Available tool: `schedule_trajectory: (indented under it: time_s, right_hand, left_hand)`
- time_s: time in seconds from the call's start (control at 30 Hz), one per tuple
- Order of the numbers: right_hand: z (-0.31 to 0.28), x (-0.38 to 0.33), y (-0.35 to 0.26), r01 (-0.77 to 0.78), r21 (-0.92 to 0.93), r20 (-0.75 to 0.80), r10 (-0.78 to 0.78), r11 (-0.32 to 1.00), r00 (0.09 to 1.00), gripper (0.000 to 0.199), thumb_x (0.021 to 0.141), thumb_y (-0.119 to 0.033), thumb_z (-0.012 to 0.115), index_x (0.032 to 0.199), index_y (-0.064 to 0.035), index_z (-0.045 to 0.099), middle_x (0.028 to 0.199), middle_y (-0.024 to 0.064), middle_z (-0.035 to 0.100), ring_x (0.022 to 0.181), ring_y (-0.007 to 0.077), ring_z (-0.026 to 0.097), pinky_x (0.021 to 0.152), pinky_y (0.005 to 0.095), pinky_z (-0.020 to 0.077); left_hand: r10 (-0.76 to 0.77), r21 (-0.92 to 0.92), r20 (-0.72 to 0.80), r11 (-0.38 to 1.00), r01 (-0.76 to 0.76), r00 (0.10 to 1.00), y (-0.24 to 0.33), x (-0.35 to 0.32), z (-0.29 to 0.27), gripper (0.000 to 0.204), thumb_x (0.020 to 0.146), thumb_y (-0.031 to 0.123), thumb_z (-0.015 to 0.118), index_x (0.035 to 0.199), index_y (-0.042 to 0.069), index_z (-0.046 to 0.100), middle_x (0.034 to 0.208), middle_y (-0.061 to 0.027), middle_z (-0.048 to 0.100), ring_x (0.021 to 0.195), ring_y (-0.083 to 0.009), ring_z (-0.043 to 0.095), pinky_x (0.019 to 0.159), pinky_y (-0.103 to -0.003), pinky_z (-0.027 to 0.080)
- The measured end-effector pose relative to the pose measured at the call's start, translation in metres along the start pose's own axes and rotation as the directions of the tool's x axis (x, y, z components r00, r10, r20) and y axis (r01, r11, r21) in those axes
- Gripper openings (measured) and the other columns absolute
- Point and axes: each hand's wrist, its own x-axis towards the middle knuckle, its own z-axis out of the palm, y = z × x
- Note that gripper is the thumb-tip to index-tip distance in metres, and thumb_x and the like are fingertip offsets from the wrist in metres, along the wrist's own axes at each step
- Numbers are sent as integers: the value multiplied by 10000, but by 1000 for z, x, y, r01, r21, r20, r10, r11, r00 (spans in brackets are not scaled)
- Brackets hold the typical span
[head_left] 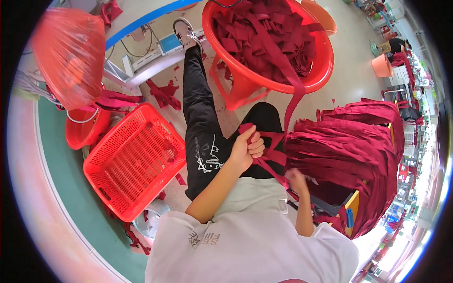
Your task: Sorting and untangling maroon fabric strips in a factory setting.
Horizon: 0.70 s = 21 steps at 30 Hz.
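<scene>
My left hand (247, 150) is closed round a bunch of dark red fabric strips (273, 155) above my lap. Their loose lengths spread to the right of the fist. One strip runs down to my right hand (297, 182), which is slightly blurred and closed at the strip's lower end. A long strip (293, 101) trails from the large red tub (325, 70) down toward the bunch. Dark red fabric pieces (264, 40) heap up inside that tub. To the right of my hands, a thick stack of long dark red strips (339, 151) hangs over a support.
An orange-red plastic basket (134, 160) lies at my left, beside a smaller red bucket (85, 129) and a filled red plastic bag (71, 56). The tub rests on a red stool (236, 94). Fabric scraps (165, 94) litter the floor. A yellow-edged frame (351, 212) stands close to my right arm.
</scene>
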Motion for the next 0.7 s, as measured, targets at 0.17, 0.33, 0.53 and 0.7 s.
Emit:
schedule_trajectory:
  time_s: [0.17,0.33,0.53,0.7]
  right_hand:
    - [-42,167,-146,193,531,-439,73,825,896,477,904,-170,661,1301,12,469,1264,128,554,1141,190,543,985,335,401]
    - [-54,233,-180,70,778,-117,36,624,992,304,998,-329,511,1036,-34,575,694,26,557,646,142,557,681,290,506]
    - [35,177,-2,-110,766,-389,592,634,705,332,974,-353,498,803,-82,584,642,20,517,493,138,503,437,305,446]
    - [95,36,157,-493,869,363,723,-35,588,285,919,-330,540,839,-71,626,547,14,474,487,152,504,403,310,394]
  left_hand:
    - [56,24,-22,998,-56,998,16,-10,-30,429,1014,353,427,635,161,366,512,75,248,443,-75,247,436,-251,221]
    - [171,34,-92,985,-169,981,28,-19,-37,415,1006,343,430,641,157,369,510,61,256,444,-84,255,442,-265,215]
    - [249,-13,-139,967,-253,958,45,-26,-56,416,1005,338,434,640,153,365,507,53,259,450,-98,263,456,-269,225]
    - [222,9,-138,975,-223,965,54,-7,-57,408,1008,329,427,646,148,377,514,47,270,458,-103,274,472,-272,239]
